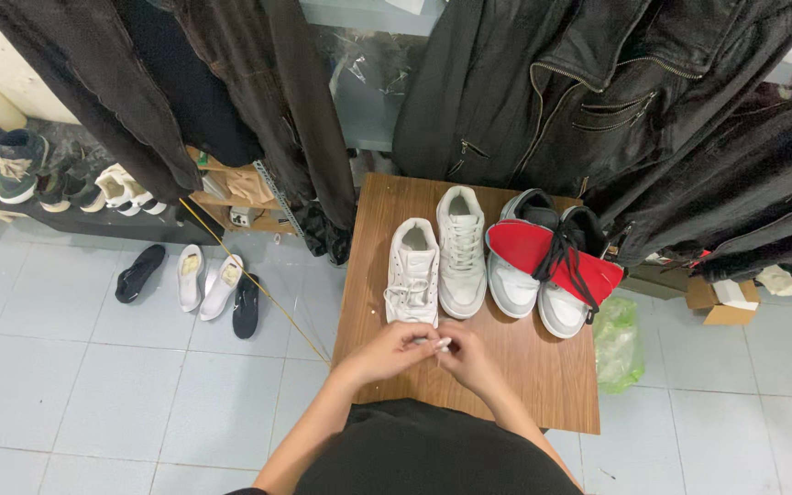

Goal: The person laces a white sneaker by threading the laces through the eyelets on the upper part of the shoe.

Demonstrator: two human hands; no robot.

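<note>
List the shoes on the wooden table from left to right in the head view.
White sneaker with loose laces → taller white sneaker → grey and white sneaker → grey and white sneaker under the red insole and black laces.

- Even, soft indoor light falls from above me; nothing glares.
- My bench (469, 367) and the floor tiles (57, 367) are bright, the hanging jackets (598, 82) dark.
- Sharp centre, wide-angle bending at edges.

A clothing and shoe stockroom: hanging jackets (616, 82), sneakers (462, 249) on a table (543, 376).
</note>
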